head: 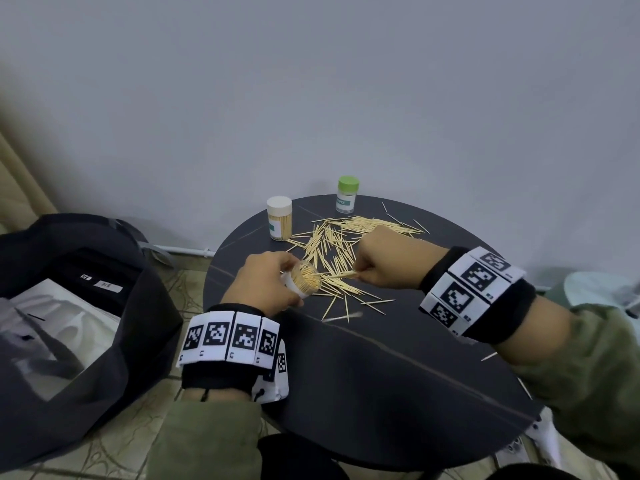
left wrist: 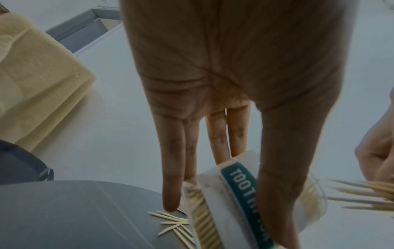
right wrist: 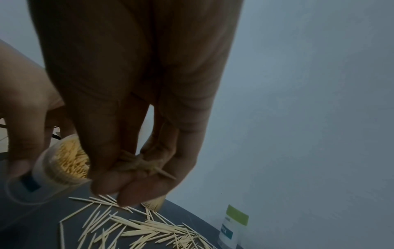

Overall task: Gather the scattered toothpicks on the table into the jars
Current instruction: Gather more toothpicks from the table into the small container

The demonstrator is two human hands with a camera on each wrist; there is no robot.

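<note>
My left hand point(head: 268, 284) grips a clear open jar point(head: 304, 280) tilted on its side, its mouth facing right and packed with toothpicks; the label reads on the jar point(left wrist: 238, 193) in the left wrist view. My right hand point(head: 374, 266) pinches a small bundle of toothpicks point(head: 341, 274) with their tips at the jar mouth. In the right wrist view the bundle point(right wrist: 138, 162) sits between thumb and fingers beside the jar point(right wrist: 64, 163). Several loose toothpicks point(head: 339, 244) lie scattered on the round dark table point(head: 381, 375).
A white-lidded jar point(head: 279, 218) full of toothpicks and a green-lidded jar point(head: 347, 195) stand at the table's far edge. A dark bag point(head: 69, 323) lies on the floor at left. The wall is just behind the table.
</note>
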